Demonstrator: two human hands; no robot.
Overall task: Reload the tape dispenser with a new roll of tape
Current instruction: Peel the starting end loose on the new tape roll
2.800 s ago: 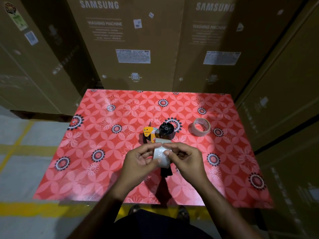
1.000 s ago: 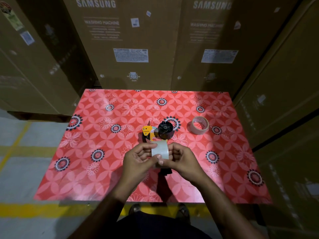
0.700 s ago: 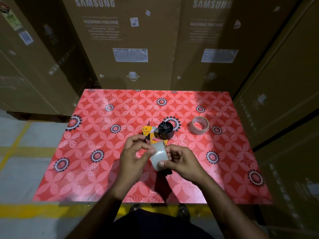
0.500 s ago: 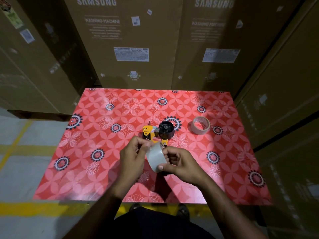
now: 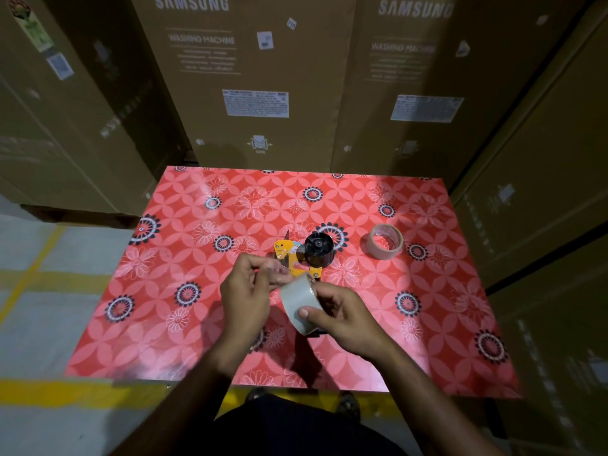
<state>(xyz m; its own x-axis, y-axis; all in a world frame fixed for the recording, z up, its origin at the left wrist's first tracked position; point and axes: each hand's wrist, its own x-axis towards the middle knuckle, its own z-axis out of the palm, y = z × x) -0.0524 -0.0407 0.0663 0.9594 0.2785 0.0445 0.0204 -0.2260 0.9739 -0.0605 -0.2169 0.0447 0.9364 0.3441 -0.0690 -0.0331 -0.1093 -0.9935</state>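
Observation:
My right hand grips a full roll of clear tape above the middle of the table, thumb on its outer face. My left hand pinches the peeled free end of the tape, stretched a short way up and left from the roll. Just behind my hands lies the tape dispenser, with a yellow-orange frame and an empty black hub; its handle is hidden under my hands.
A nearly spent tape roll lies flat on the right part of the red flowered table. Tall cardboard washing-machine boxes stand close behind the table and along its right side. Grey floor with yellow lines lies to the left.
The roll has tilted in my right hand. My left hand let go of the roll's side, took the loose end and drew it out to the upper left.

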